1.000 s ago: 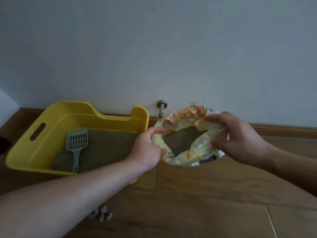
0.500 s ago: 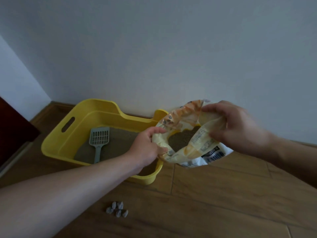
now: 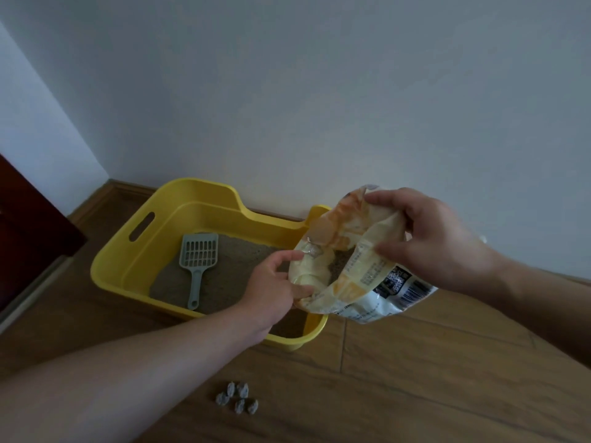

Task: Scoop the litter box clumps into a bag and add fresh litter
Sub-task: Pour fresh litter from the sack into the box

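Both hands are holding the litter bag above the right end of the yellow litter box. The left hand is pinching the near lip of the bag's mouth, fingers closed on the plastic. The right hand is clamping the far lip and upper fold from above. The mouth is gaping toward the box, with brown granules showing inside. The grey scoop is lying flat on the litter bed, handle toward the person. A small cluster of grey clumps is sitting on the wooden floor, near the box but outside it and not in any bag.

Risks, as judged from here:
- The bag's mouth is hanging over the box's right rim, so an early tilt is likely to send granules onto the floor.
- The thin plastic is folding where it is pinched; a collapsed lip could choke the pour, then release it in a rush.
- Fresh litter may be burying the scoop if the stream drifts left.
- The clumps on the floor risk being left behind.

Against the frame half a second back: the bag is sitting further over the box and tilted more steeply, its barcode panel now showing underneath. The view is also swinging left, bringing in more of the corner and the dark door.
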The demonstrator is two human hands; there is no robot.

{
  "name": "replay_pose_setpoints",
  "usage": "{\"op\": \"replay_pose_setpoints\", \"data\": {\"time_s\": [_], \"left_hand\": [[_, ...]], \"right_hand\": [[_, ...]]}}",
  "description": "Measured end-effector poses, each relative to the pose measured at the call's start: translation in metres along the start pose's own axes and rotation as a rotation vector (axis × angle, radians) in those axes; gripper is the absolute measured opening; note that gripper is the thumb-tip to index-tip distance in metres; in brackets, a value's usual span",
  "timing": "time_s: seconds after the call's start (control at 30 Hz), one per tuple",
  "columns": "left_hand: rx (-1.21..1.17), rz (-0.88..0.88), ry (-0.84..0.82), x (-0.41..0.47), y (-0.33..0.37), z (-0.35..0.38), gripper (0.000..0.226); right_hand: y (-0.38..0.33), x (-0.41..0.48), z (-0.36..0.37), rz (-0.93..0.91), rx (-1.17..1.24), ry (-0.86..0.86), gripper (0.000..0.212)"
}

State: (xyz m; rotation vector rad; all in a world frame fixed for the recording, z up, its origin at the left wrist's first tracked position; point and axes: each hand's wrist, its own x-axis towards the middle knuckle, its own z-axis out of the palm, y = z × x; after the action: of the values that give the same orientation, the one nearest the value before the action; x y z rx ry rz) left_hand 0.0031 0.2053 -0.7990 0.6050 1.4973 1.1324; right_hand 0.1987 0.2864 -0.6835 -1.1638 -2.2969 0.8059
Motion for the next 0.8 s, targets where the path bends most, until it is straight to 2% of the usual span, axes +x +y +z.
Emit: {"op": "replay_pose_setpoints", "data": {"time_s": [0.33, 0.8], "left_hand": [[-0.073, -0.053, 0.021, 0.003, -0.011, -0.02, 0.051], [0.046, -0.166, 0.134, 0.006, -0.014, -0.02, 0.032]], "right_hand": [[-0.01, 0.022, 0.029, -0.007, 0.052, -0.045, 0.066], [-0.014, 0.043, 0.051, -0.021, 0.04, -0.102, 0.07]]}}
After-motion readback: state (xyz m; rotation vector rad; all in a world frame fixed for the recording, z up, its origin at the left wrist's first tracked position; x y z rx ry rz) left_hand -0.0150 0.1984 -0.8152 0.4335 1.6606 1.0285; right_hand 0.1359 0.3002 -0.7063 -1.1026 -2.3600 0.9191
